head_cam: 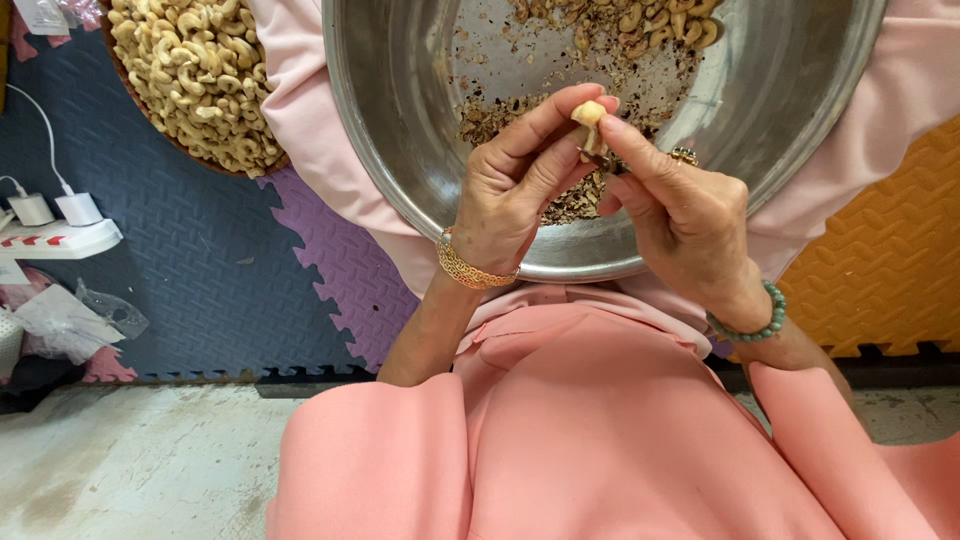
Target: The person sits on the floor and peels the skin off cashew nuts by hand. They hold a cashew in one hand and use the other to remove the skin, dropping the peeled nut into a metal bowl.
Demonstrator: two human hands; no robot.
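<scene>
A person seated on the floor peels a cashew (588, 112) over a wide steel bowl (400, 150) resting across the lap. The left hand (515, 190) pinches the pale nut between thumb and forefinger, while the right hand (680, 215) is closed around a small dark blade (603, 160), its tip touching the underside of the nut. The work looks best done with the nut held firmly at its ends, the blade drawn shallowly so only the skin lifts, and both hands kept over the bowl so the flakes fall inside. The bowl holds a scatter of brown skins (575, 200) just under the hands and a small heap of nuts (660, 22) at its far side. A shallow brown basket (195, 75) to the left, on the foam mat (200, 260), is piled high with cleaned pale cashews. A gold bracelet (470, 270) circles the left wrist, and green beads (757, 325) the right. A white power strip (60, 238) lies at the mat's left edge.
</scene>
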